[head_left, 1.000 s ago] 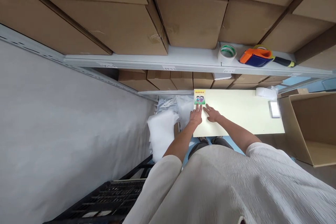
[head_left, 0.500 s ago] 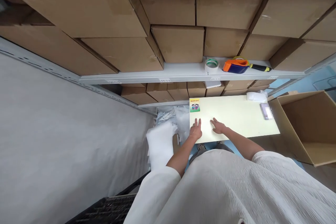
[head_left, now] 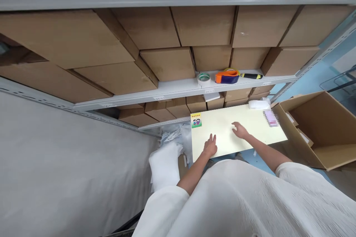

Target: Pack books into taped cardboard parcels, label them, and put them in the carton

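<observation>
My left hand (head_left: 210,146) is low over the left half of a pale cream tabletop (head_left: 222,122), two fingers stretched out, holding nothing. To its right, my right hand (head_left: 240,130) is over the middle of the tabletop with its fingers apart and nothing in them. Whether either hand touches the surface I cannot tell. At the far left corner lies a small yellow and green booklet (head_left: 196,120) with two cartoon figures. A white wrapped packet (head_left: 259,104) and a blurred-out purple item (head_left: 270,117) lie near the right end.
Cardboard boxes (head_left: 168,64) fill the shelves ahead. A tape roll (head_left: 204,77), an orange and blue tape dispenser (head_left: 227,77) and a yellow-black utility knife (head_left: 251,76) rest on the shelf edge (head_left: 180,90). Right stands an open carton (head_left: 328,118); left, white foam sheets (head_left: 164,166).
Both hands have shifted right over the tabletop, the right one farther, widening the gap between them. My view has turned, and small boxes inside the carton now show.
</observation>
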A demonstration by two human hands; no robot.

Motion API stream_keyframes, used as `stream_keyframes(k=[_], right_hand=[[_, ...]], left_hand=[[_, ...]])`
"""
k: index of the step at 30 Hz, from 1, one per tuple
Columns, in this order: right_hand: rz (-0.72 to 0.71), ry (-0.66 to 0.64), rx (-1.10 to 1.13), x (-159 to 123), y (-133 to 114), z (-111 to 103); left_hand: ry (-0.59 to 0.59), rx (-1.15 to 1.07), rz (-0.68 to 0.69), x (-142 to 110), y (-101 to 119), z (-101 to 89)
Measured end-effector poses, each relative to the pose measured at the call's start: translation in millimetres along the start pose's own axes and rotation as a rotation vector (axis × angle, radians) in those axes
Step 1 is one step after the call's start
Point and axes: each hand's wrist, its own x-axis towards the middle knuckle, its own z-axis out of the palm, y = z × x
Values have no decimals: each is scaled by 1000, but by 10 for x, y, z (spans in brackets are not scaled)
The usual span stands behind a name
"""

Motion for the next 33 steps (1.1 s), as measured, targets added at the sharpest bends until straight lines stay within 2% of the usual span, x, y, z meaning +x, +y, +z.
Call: stream_keyframes(k=[4, 6, 9, 11, 13, 16, 19, 23, 26, 29, 31, 33], right_hand=[[-149, 418, 49, 297, 191, -1107], [-244, 553, 11, 414, 250, -1674], [-277, 628, -77, 566, 303, -2363], [-277, 621, -138, 687, 328, -2686], [-307, 589, -196, 842, 344, -2913], [-375, 541, -254, 1119, 336, -3125], [-383, 466, -312, 1388, 276, -3243], [-316, 361, -370, 1663, 186, -3320], [-305, 361, -364, 1767, 186, -3345], [-339, 394, -361, 1684, 280, -3342], [-355, 437, -353, 1477, 394, -3296], [-351, 487, -314, 1157, 546, -3179]], left_hand=[[44, -13, 8, 123, 375, -85], [56, -39, 2, 199, 606, -108], [85, -99, -1, 306, 982, -106], [111, -139, -6, 362, 1224, -81], [136, -175, -20, 397, 1439, -44], [158, -217, -55, 400, 1690, 17], [169, -244, -86, 354, 1842, 55], [178, -264, -105, 297, 1905, 37], [178, -262, -112, 314, 1905, 2], [166, -264, -118, 386, 1931, 1], [154, -273, -115, 443, 1973, 28], [135, -278, -97, 490, 2027, 66]])
